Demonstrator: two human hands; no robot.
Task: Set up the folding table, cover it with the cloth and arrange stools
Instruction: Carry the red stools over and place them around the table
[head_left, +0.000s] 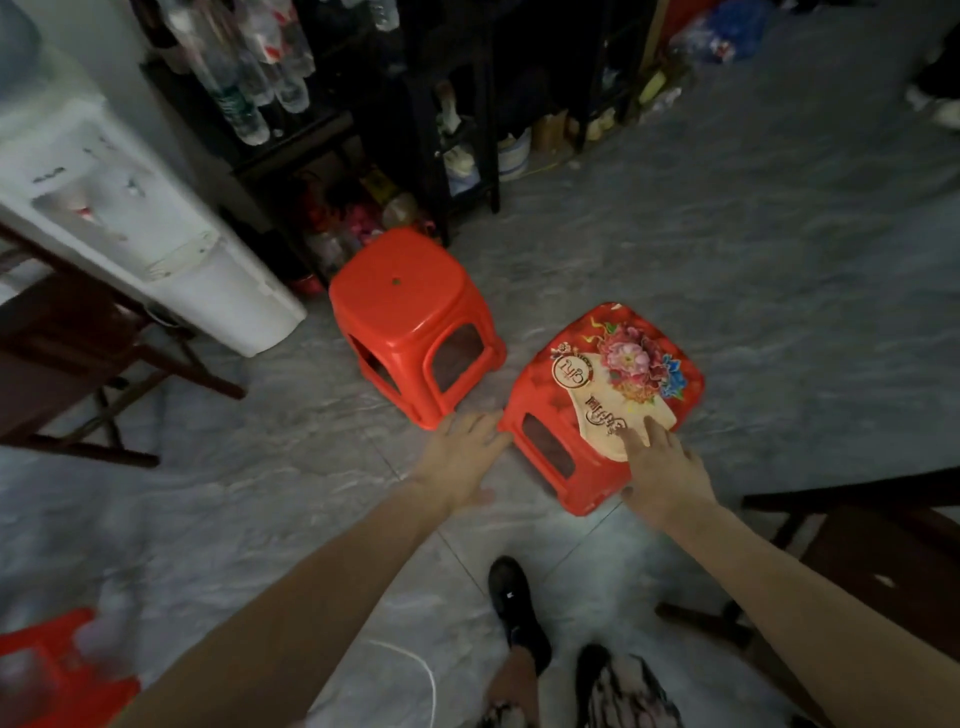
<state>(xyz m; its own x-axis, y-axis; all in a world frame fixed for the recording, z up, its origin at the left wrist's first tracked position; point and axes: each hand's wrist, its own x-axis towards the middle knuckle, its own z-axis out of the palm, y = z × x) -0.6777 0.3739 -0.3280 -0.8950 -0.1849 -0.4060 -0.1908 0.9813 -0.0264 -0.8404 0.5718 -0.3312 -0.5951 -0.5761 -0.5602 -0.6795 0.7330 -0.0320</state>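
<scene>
Two red plastic stools stand on the grey tiled floor. The plain red stool (410, 317) is on the left, just beyond my left hand. The stool with a flower print on its seat (608, 395) is on the right. My right hand (662, 467) rests on the near edge of its seat with fingers spread. My left hand (457, 457) reaches out flat, fingers straight, between the two stools, fingertips close to the printed stool's left corner. Dark wooden table legs show at the left (78, 374) and at the right (852, 545).
A white water dispenser (130, 223) stands at the left. A dark shelf (426, 130) with bottles and clutter lines the back. Another red stool (47, 670) sits at the bottom left corner. My black shoe (511, 608) is on the floor below the printed stool.
</scene>
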